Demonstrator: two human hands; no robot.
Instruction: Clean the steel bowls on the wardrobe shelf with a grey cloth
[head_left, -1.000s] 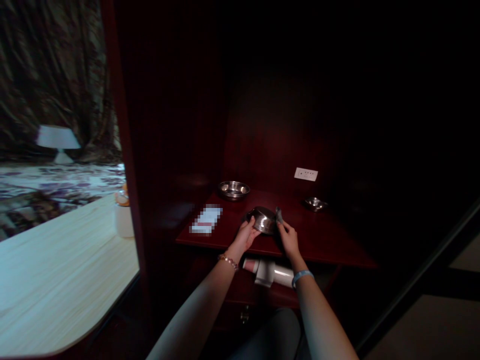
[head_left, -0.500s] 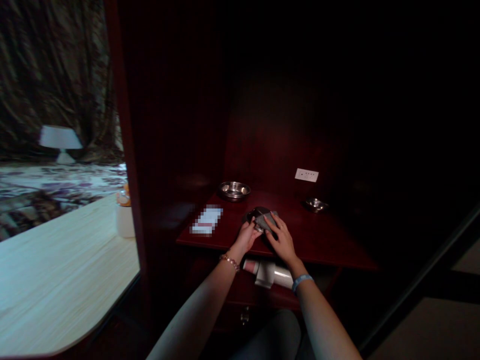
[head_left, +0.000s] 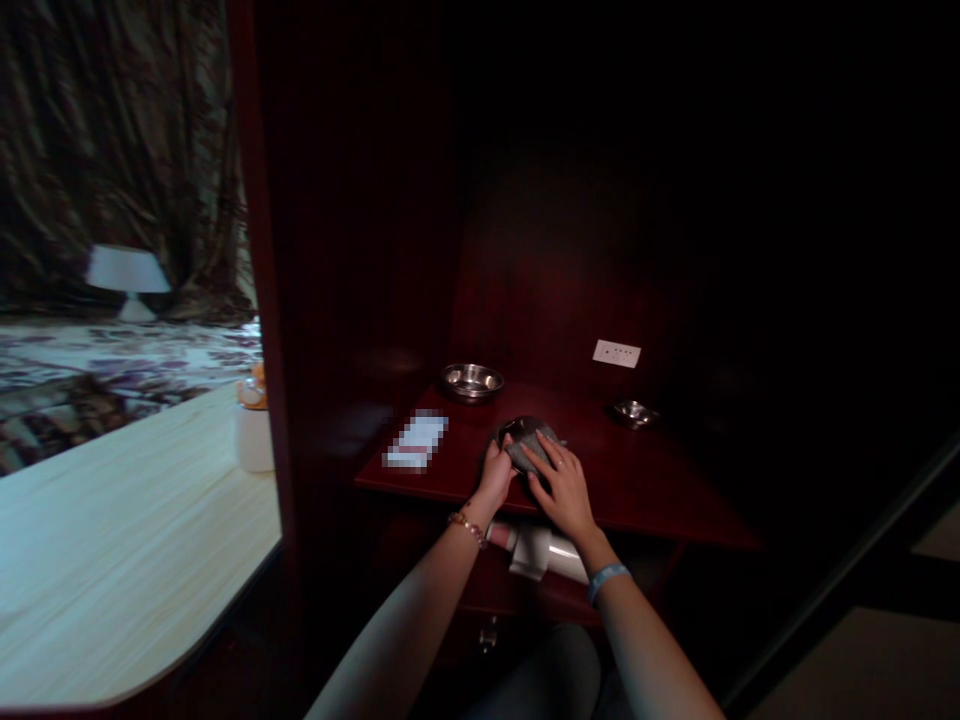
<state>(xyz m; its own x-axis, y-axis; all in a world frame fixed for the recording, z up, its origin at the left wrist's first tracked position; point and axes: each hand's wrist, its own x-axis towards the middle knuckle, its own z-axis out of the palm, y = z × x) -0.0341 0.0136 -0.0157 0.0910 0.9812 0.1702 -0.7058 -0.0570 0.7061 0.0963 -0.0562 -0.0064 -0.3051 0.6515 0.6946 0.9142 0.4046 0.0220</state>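
My left hand [head_left: 496, 476] grips the near-left edge of a dark shiny metal bowl [head_left: 514, 428] with the thumb on top. Over much of the bowl lies a grey cloth [head_left: 531, 452], so its full shape is hidden. My right hand [head_left: 564, 487] presses the cloth against the bowl, fingers bent over it. Both are close above the front of a dark red shelf [head_left: 637, 490]. Behind them on the left rests a wide steel bowl [head_left: 471, 383], and a smaller steel dish [head_left: 634, 414] sits at the back right.
A blurred-out white paper or device [head_left: 417, 441] lies on the shelf's left. Below are a stack of paper cups [head_left: 564, 557] and a drawer knob [head_left: 488, 634]. A wall socket [head_left: 616, 354] is behind. Left of the partition stand a pale table [head_left: 135, 550] and a white canister [head_left: 253, 440].
My right hand has shifted slightly down over the bowl, and the grey cloth now covers more of its front. My left hand keeps its grip. The view has moved a little.
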